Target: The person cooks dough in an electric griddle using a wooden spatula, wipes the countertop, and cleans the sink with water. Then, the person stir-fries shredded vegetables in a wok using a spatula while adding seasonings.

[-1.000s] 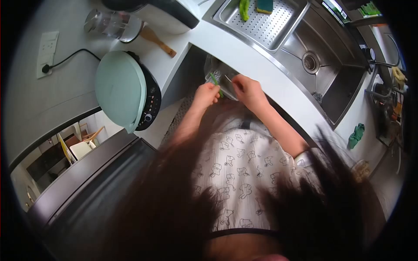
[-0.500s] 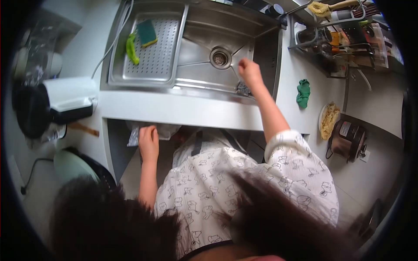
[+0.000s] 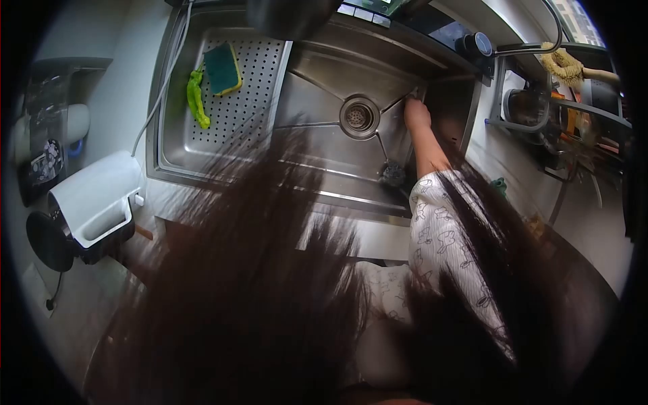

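My right hand [image 3: 418, 115] reaches into the steel sink [image 3: 324, 145], to the right of the drain [image 3: 359, 117]. Its fingers are closed on something small that I cannot make out. A dark scrubber [image 3: 393, 173] lies nearer to me in the sink. On the perforated tray [image 3: 253, 88] at the left, a green pepper [image 3: 196, 99] rests beside a green and yellow sponge [image 3: 222, 69]. My left hand does not show; dark hair covers much of the lower view.
A white appliance [image 3: 94, 196] stands on the left counter, with a cable running past the tray. At the right are a metal rack [image 3: 526, 125], a brush [image 3: 563, 66] and a green cloth [image 3: 499, 187]. A dark object hangs over the sink's far edge.
My right hand has moved farther into the sink, toward its far right side. My left hand has gone out of sight. The view has leaned forward over the sink, and hair has swung across it.
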Motion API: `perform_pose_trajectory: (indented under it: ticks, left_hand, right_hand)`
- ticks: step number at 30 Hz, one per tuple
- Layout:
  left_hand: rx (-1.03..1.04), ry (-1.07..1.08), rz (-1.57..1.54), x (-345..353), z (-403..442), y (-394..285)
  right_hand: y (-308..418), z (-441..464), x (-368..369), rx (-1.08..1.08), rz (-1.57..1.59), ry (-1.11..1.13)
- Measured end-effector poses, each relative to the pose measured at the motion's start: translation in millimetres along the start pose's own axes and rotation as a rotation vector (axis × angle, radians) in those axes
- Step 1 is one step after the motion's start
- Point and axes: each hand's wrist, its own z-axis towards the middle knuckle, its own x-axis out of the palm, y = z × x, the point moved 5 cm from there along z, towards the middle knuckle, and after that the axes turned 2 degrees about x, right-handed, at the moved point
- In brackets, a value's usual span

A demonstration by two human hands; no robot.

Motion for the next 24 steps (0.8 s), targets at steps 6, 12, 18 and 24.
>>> perform_pose_trajectory:
  ticks: [6,12,18,24]
  left_hand:
    - [0.046,-0.006,-0.019,-6,10,-5]
    - [0.130,0.001,-0.053,-17,13,6]
    - [0.176,0.015,-0.090,-39,-5,16]
    - [0.260,0.062,-0.116,-54,-30,41]
  right_hand:
    - [-4,-25,29,-0.023,0.288,0.213]
    - [25,-133,-39,-0.049,0.541,0.476]
    - [21,-200,-118,-0.077,1.041,0.183]
    - [-11,-222,-117,-0.168,0.471,0.174]
